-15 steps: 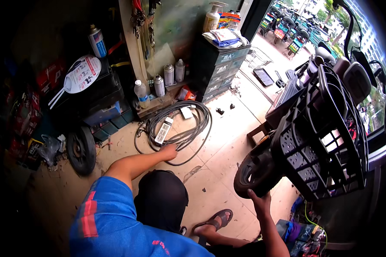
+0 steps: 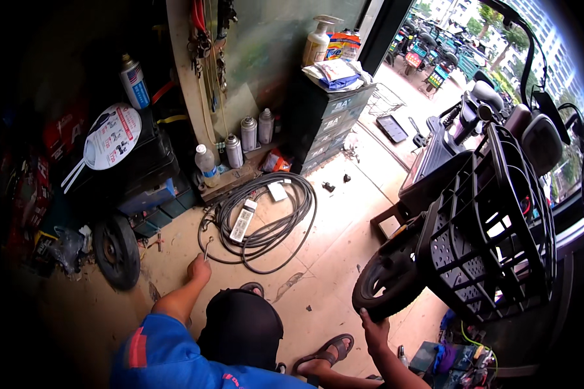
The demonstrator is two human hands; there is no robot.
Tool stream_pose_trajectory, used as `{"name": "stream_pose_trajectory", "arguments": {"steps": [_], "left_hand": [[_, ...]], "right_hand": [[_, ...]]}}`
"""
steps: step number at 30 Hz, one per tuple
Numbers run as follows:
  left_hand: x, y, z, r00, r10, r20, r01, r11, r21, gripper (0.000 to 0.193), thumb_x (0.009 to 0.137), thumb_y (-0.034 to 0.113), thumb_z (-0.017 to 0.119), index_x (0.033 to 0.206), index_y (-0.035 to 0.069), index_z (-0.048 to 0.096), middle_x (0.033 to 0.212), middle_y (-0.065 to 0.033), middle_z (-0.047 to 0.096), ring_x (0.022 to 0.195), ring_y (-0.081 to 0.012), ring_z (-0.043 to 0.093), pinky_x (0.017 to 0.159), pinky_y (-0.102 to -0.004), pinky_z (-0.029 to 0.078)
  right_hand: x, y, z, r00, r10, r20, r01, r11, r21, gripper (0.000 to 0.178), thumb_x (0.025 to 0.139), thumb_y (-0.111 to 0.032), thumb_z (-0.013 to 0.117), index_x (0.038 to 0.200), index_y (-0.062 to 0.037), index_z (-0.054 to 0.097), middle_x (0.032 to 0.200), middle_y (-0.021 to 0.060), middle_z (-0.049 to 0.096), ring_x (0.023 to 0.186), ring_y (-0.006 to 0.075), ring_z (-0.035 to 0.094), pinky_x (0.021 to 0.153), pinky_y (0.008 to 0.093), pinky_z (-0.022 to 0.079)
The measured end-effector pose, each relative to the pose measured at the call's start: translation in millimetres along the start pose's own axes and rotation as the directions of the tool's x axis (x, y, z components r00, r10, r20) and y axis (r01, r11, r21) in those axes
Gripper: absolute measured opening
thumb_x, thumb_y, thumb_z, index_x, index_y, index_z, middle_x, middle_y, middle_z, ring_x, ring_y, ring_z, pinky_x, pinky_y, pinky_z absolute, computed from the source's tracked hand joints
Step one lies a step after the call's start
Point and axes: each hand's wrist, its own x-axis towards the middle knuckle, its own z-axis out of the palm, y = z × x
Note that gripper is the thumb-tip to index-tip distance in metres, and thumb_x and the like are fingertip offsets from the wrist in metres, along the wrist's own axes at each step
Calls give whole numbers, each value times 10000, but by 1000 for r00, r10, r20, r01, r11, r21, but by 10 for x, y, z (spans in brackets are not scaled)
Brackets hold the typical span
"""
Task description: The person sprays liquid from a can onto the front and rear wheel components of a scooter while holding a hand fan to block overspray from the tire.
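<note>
My left hand (image 2: 200,269) is low over the floor, left of the coiled black cable, its fingers closed around a slim metal wrench (image 2: 208,246). The wrench's ring-shaped end points away from me, beside the cable's outer loop. My right hand (image 2: 374,329) grips the bottom of a black scooter wheel (image 2: 389,279), its thumb on the tyre and its other fingers partly hidden below. That wheel belongs to a scooter tipped over on the right, with a black plastic basket (image 2: 464,259) over it. A white power strip (image 2: 243,221) lies inside the cable coil (image 2: 298,236).
A loose wheel (image 2: 116,253) leans by dark boxes at left. Spray cans (image 2: 248,133) and a plastic bottle (image 2: 206,165) line the wall beside a drawer cabinet (image 2: 331,123). Tools and a purple cloth (image 2: 442,352) lie at lower right. The doorway opens onto parked scooters.
My left hand has moved left and nearer, away from the cable coil, and a wrench now shows in it. My right hand stays on the wheel. The view has shifted slightly.
</note>
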Motion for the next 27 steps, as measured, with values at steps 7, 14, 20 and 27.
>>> {"name": "stream_pose_trajectory", "arguments": {"steps": [7, 14, 20, 27], "left_hand": [[246, -211, 11, 989, -147, -13, 147, 989, 35, 270, 950, 113, 697, 1199, 12, 666, 1110, -271, 771, 1056, -483, 742, 932, -555, 581], [244, 193, -67, 986, -167, -12, 167, 984, 65, 341, 901, 45, 684, 1241, 37, 659, 1351, -223, 627, 1295, -444, 586, 1159, -498, 461], [131, 486, -294, 985, 42, 169, -56, 996, 75, 864, 848, 275, 887, 1569, 10, 491, 1631, -190, 480, 1495, -413, 470, 1228, -527, 419], [536, 1022, -223, 901, 306, 308, -349, 932, 95, 1143, 764, 431, 960, 1651, 11, 374, 1738, -228, 328, 1622, -437, 302, 1329, -561, 270]], "right_hand": [[53, 42, 244, 998, -26, -60, 20, 996, -89, 573, 991, -301, 855, 1412, 33, 654, 1335, 125, 757, 1181, 236, 708, 1070, 369, 523], [-151, -119, 958, 858, 513, 10, -508, 848, 151, 426, 1019, -371, 808, 1168, -13, 632, 995, 68, 613, 855, 206, 657, 722, 360, 580], [-189, -848, 2130, 961, 56, 270, -64, 998, 19, 637, 1009, -273, 795, 1454, 140, 603, 1264, 196, 732, 1015, 208, 709, 844, 324, 600], [812, -2251, 2871, 915, -365, 169, 315, 912, 262, 600, 1054, -211, 747, 1514, 120, 551, 1382, 196, 684, 1196, 253, 711, 996, 366, 608]]}}
